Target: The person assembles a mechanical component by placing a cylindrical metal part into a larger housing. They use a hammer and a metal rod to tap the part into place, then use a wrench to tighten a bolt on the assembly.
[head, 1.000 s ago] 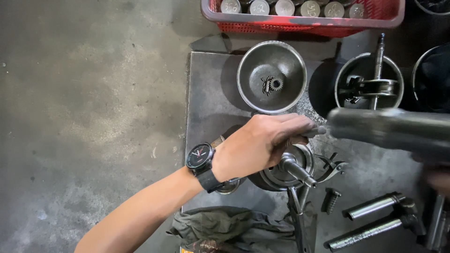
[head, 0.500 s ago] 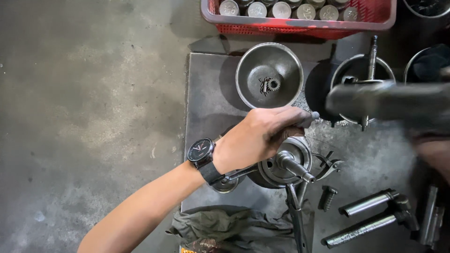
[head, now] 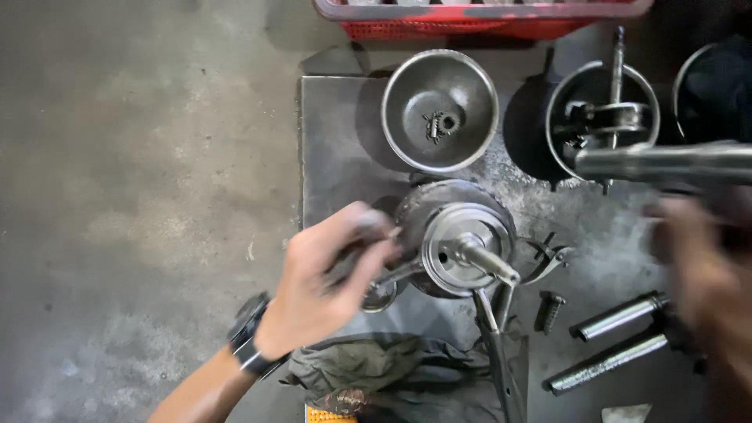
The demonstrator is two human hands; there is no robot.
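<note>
My left hand (head: 329, 282), a black watch (head: 249, 337) on its wrist, hovers with curled fingers at the left edge of a round metal crank assembly (head: 462, 243) with a stub shaft on top. Motion blur hides whether the fingers hold anything. A rod end (head: 381, 294) pokes out under the hand. My right hand (head: 705, 274), also blurred, is at the right edge, gripping a grey barrel-shaped tool (head: 666, 164) that points left above the assembly.
The parts lie on a steel plate (head: 337, 157) on a concrete floor. Behind are a metal bowl (head: 439, 110) with small parts, a second bowl (head: 603, 117) holding a crankshaft, and a red crate (head: 470, 27). A bolt (head: 551, 311), two steel rods (head: 619, 316) and a rag (head: 376, 368) lie near.
My left hand has lifted off the top of the crank assembly and drawn back down and left, uncovering it. The grey tool and right hand have pulled away to the right.
</note>
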